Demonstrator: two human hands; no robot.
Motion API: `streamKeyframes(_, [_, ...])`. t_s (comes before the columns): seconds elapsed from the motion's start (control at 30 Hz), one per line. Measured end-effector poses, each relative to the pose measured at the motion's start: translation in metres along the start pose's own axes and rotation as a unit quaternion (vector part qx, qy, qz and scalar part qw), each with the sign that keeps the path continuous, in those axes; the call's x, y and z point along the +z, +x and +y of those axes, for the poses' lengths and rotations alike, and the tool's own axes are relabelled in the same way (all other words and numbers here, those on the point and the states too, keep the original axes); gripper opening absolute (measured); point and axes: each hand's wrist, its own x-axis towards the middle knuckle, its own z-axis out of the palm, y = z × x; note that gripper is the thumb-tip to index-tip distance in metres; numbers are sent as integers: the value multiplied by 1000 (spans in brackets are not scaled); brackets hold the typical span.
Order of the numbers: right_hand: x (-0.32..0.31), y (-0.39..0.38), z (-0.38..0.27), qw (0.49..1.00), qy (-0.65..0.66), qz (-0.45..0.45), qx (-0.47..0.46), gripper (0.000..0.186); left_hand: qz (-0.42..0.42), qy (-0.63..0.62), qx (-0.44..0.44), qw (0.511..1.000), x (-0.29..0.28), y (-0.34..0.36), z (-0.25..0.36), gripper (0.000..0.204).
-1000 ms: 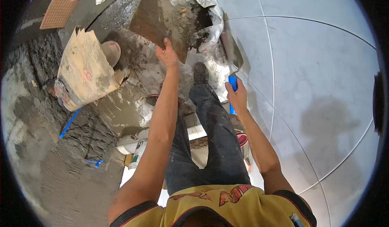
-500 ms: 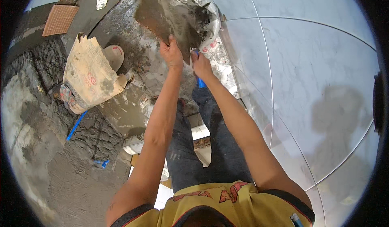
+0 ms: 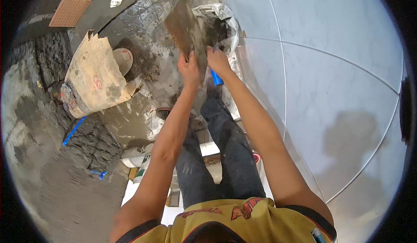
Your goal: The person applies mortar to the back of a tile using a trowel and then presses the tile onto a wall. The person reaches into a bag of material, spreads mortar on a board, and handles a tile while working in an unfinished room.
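Note:
Gripped at its lower corner by my left hand (image 3: 189,69) is a square, mortar-smeared board (image 3: 178,21), tilted over a white bag (image 3: 228,13) with dark, wet material inside. My right hand (image 3: 217,62) is closed round the blue handle of a trowel (image 3: 216,77), close beside the board's lower right side; I cannot make out the trowel's blade against the grey mortar, nor whether it touches the board.
A torn paper sack (image 3: 93,73) lies left beside a round tub (image 3: 124,60). Behind are a terracotta tile (image 3: 69,10) and grey slabs. Rough mortar with blue pipes (image 3: 74,130) fills the left. Pale tiled surface (image 3: 330,69) spans the right, with my head's shadow on it.
My right hand has swung left and up with the trowel, from beside the tiles to the board. The board in my left hand has turned and shifted right.

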Motion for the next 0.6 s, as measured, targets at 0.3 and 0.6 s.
streamKeyframes(0.3, [6,-22,14,997,-39,39,-59,49,13,61,-2,998,-4,8,5,27])
streamKeyframes(0.6, [14,-57,25,996,53,-75,4,58,60,-14,-44,997,-15,7,25,27])
